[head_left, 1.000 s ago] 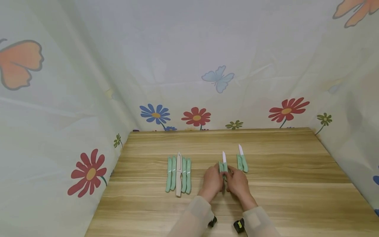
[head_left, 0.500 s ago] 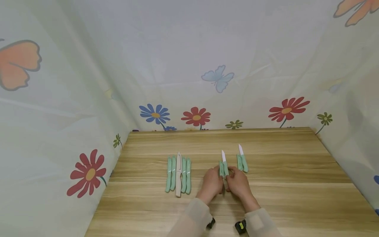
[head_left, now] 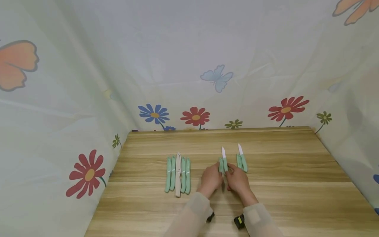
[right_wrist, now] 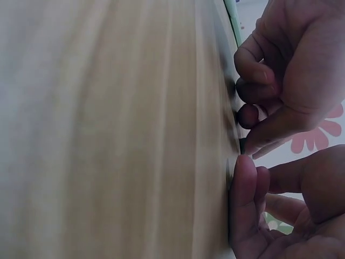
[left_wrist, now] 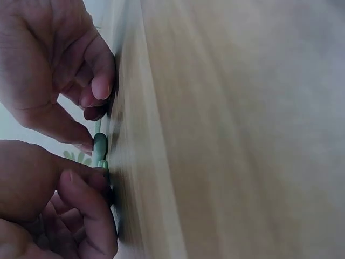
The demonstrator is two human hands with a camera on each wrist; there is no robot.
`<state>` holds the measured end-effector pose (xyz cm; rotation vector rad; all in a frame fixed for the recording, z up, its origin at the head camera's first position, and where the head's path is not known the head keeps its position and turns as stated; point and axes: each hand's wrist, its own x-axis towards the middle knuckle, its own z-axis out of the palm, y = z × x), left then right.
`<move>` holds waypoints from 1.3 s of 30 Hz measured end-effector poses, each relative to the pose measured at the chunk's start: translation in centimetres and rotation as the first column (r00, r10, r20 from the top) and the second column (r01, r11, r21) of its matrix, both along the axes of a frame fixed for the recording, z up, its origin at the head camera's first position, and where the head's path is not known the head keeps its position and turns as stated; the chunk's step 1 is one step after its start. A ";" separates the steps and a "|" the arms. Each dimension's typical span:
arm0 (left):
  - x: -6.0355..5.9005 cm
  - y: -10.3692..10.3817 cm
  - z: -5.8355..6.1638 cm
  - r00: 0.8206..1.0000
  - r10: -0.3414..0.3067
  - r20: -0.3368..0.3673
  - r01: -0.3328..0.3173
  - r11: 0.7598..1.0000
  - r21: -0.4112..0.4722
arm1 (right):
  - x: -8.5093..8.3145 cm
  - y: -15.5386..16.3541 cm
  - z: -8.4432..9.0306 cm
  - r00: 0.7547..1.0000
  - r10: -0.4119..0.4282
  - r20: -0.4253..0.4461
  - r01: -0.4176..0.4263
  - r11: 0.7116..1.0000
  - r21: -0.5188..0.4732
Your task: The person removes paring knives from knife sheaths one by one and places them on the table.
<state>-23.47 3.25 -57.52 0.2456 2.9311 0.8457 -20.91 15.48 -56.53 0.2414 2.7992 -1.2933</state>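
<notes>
In the head view, a paring knife (head_left: 225, 163) with a green handle and white blade lies beside its green sheath (head_left: 220, 164), blade pointing away from me. My left hand (head_left: 211, 178) holds the sheath's near end at its left side. My right hand (head_left: 238, 177) pinches the knife handle from the right. The left wrist view shows the handle's rounded end (left_wrist: 99, 147) low over the table, between the two hands' fingertips. Just to the right lies a second green paring knife (head_left: 244, 163), bare-bladed, with its sheath (head_left: 239, 161) alongside.
Left of my hands, a row of sheathed knives lies parallel: several green ones (head_left: 188, 177) and a longer beige knife (head_left: 178, 181) in the middle. The wood-grain table (head_left: 284, 197) meets a flower-printed curtain (head_left: 254, 82) at its back and sides.
Both thumbs have drawn back off the handles to the sides. Knife and sheath have slid slightly away from me, more level with the pair on the right.
</notes>
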 end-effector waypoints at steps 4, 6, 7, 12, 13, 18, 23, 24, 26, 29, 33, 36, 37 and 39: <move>-0.3 0.3 0.1 1.000 0.012 0.008 -0.012 0.999 -0.034 | -0.4 0.3 0.0 1.000 0.014 0.008 -0.015 0.999 0.031; -0.4 0.5 0.1 1.000 0.018 0.009 -0.018 0.998 -0.053 | -0.7 0.3 0.1 1.000 0.020 0.014 -0.021 0.999 0.040; -0.5 0.6 0.1 1.000 0.021 0.012 -0.021 0.998 -0.060 | -0.8 0.3 0.1 1.000 0.022 0.017 -0.023 0.999 0.038; -0.7 0.8 0.1 0.999 0.036 0.014 -0.035 0.995 -0.091 | -1.3 0.2 0.2 0.999 0.036 0.001 -0.036 0.998 0.058; -0.8 0.8 0.1 0.999 0.040 0.015 -0.038 0.995 -0.089 | -1.4 0.2 0.2 0.999 0.038 -0.010 -0.037 0.996 0.077; -0.8 0.8 0.1 0.998 0.056 0.028 -0.054 0.996 -0.072 | -1.7 0.2 -0.3 0.999 0.034 -0.034 -0.028 0.987 0.157; -0.8 0.9 0.2 0.998 0.056 0.036 -0.054 0.997 -0.063 | -1.7 0.4 -0.4 0.999 0.036 -0.031 -0.031 0.986 0.161; -0.8 1.0 0.2 0.998 0.056 0.036 -0.054 0.997 -0.064 | -1.7 0.4 -0.4 0.999 0.038 -0.033 -0.033 0.986 0.162; -0.8 1.0 0.2 0.998 0.056 0.037 -0.054 0.997 -0.060 | -1.6 0.4 -0.2 0.998 0.042 -0.037 -0.035 0.986 0.162; -0.9 1.0 0.2 0.998 0.054 0.032 -0.052 0.997 -0.056 | -1.6 0.4 -0.2 0.998 0.044 -0.048 -0.035 0.984 0.174; -0.9 1.0 0.0 0.998 0.056 0.036 -0.054 0.997 -0.048 | -1.6 0.4 -0.2 0.997 0.040 -0.062 -0.028 0.982 0.188; -1.0 0.9 -0.2 0.997 0.060 0.044 -0.058 0.997 -0.043 | -1.5 0.3 -0.2 0.998 0.026 -0.062 -0.014 0.984 0.175; -1.0 0.9 -0.2 0.997 0.061 0.045 -0.059 0.997 -0.044 | -1.5 0.3 -0.2 0.998 0.019 -0.062 -0.008 0.985 0.170; -1.0 0.9 -0.3 0.997 0.059 0.041 -0.057 0.997 -0.044 | -1.4 0.3 -0.3 0.998 0.005 -0.060 0.005 0.987 0.158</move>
